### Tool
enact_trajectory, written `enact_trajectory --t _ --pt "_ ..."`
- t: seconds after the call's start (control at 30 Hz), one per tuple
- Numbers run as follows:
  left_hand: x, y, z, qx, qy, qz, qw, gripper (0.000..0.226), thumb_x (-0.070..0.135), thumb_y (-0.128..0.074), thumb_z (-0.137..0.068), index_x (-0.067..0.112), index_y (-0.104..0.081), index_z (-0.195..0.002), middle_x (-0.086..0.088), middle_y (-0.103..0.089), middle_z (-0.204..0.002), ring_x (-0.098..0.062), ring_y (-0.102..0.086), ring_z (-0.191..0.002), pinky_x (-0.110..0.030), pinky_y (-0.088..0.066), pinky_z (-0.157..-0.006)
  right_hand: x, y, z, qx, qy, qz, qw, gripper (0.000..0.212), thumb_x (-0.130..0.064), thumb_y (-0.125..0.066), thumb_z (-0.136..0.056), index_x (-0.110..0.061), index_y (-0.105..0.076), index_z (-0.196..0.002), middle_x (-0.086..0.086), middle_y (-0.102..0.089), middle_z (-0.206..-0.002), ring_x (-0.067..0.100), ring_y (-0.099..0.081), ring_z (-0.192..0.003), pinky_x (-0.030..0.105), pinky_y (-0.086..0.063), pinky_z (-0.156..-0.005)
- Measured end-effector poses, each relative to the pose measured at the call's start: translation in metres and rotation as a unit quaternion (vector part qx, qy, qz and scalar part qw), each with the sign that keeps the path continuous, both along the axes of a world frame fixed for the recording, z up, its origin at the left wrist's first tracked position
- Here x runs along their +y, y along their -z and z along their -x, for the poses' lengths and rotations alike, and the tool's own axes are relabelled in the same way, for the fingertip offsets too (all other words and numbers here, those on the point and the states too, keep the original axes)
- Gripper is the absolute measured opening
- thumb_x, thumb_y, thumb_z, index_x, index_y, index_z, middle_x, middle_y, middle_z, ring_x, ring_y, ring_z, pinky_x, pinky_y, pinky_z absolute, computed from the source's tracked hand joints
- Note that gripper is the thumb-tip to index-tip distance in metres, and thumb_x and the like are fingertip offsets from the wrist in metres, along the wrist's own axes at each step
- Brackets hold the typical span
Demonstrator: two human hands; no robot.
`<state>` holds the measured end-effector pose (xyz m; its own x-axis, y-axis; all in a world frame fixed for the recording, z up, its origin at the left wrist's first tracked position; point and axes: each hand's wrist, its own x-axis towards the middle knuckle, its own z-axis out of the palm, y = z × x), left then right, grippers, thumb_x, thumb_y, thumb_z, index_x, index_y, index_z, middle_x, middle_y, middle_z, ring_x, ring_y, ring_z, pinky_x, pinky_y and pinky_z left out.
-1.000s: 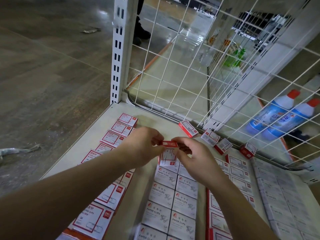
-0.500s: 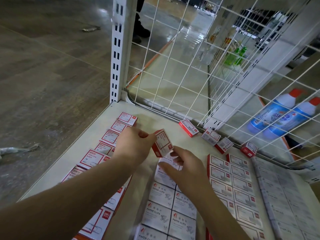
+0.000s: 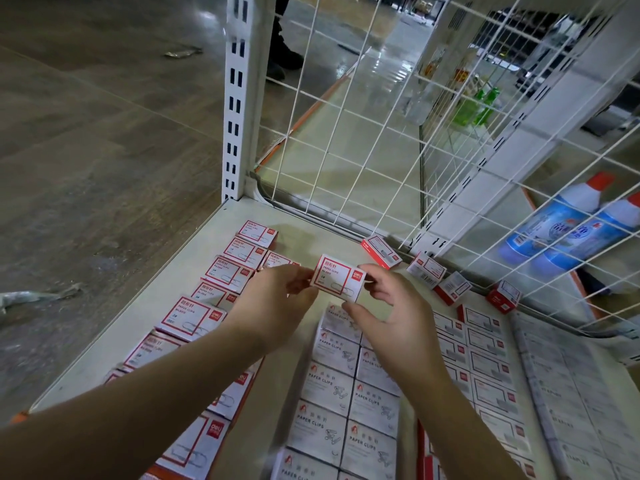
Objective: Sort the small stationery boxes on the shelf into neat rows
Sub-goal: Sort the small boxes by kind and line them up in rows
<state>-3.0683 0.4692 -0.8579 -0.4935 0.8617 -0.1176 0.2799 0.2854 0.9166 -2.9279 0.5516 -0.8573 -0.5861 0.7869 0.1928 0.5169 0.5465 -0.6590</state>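
Observation:
A small red-and-white paper clip box (image 3: 338,278) is held face up just above the cream shelf (image 3: 304,242). My left hand (image 3: 277,299) pinches its left end and my right hand (image 3: 391,308) pinches its right end. Rows of red-bordered boxes (image 3: 227,271) run along the shelf's left side. Two columns of white "PAPER CLIPS" boxes (image 3: 343,386) lie below my hands, and more red-edged boxes (image 3: 483,351) fill rows to the right. Several loose boxes (image 3: 381,251) lie scattered along the wire back.
A white wire grid (image 3: 381,140) closes the shelf's back and a slotted upright (image 3: 239,98) stands at the back left corner. Blue cleaner bottles (image 3: 561,223) lie behind the grid at right. A person's dark shoes (image 3: 282,60) stand beyond the grid. Wooden floor lies left.
The box was held on edge between both hands, then tilted up in my left hand alone; now it lies face up, gripped at both ends, slightly farther back.

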Motion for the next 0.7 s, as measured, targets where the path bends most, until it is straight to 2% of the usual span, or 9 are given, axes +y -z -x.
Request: enact_trajectory --t 0.13,0.2,0.37,0.47,0.57,0.7 --pt "-0.001 0.003 0.002 0.047 0.011 -0.002 0.999 0.03 0.019 -0.055 -0.092 0.019 -0.059 -0.122 0.008 -0.064 -0.111 -0.004 -0.056 -0.099 -0.014 -0.042 -0.084 -0.002 0.0 -0.001 -0.008 -0.002 -0.016 1.0 0.043 -0.021 -0.07 -0.081 -0.027 -0.055 -0.12 -0.026 -0.049 -0.099 -0.005 -0.047 -0.098 -0.004 -0.03 -0.076" --pt "-0.001 0.004 0.003 0.05 0.013 0.003 0.999 0.03 0.02 -0.055 -0.092 0.019 -0.059 -0.122 0.006 -0.065 -0.112 -0.005 -0.057 -0.1 -0.017 -0.043 -0.087 -0.004 0.002 -0.001 -0.016 -0.005 -0.014 1.0 0.043 -0.023 -0.069 -0.081 -0.028 -0.054 -0.121 -0.022 -0.051 -0.102 -0.004 -0.048 -0.099 -0.003 -0.03 -0.077" --pt "-0.001 0.006 0.005 0.054 0.008 0.011 0.998 0.027 0.021 -0.054 -0.093 0.02 -0.061 -0.119 0.008 -0.066 -0.107 -0.004 -0.059 -0.094 -0.012 -0.044 -0.08 -0.004 0.006 0.001 -0.012 -0.005 0.005 1.0 0.044 -0.026 -0.069 -0.081 -0.029 -0.053 -0.122 -0.026 -0.048 -0.099 -0.017 -0.043 -0.093 -0.005 -0.029 -0.075" --pt "0.0 0.006 0.009 0.069 -0.007 0.008 0.998 0.026 0.022 -0.056 -0.092 0.019 -0.064 -0.117 0.01 -0.063 -0.093 0.001 -0.056 -0.079 -0.005 -0.041 -0.065 -0.002 0.009 0.004 -0.008 -0.004 0.017 1.0 0.044 -0.027 -0.07 -0.08 -0.028 -0.054 -0.121 -0.018 -0.056 -0.104 -0.012 -0.047 -0.095 -0.004 -0.031 -0.077" --pt "0.001 0.007 0.017 0.094 -0.028 0.013 0.995 0.031 0.022 -0.056 -0.091 0.017 -0.061 -0.121 0.005 -0.064 -0.107 -0.004 -0.055 -0.091 -0.01 -0.04 -0.076 0.003 0.011 0.01 -0.006 0.007 0.021 1.0 0.045 -0.027 -0.069 -0.081 -0.028 -0.054 -0.123 -0.014 -0.058 -0.108 -0.003 -0.051 -0.098 -0.003 -0.032 -0.077" --pt "-0.001 0.008 0.033 0.159 -0.063 0.037 0.985 0.032 0.022 -0.051 -0.093 0.018 -0.058 -0.125 0.0 -0.058 -0.125 -0.012 -0.054 -0.11 -0.019 -0.037 -0.087 0.009 0.01 0.018 -0.001 0.007 0.028 1.0 0.037 -0.027 -0.068 -0.081 -0.031 -0.058 -0.116 -0.015 -0.06 -0.103 -0.003 -0.052 -0.096 -0.001 -0.034 -0.074"
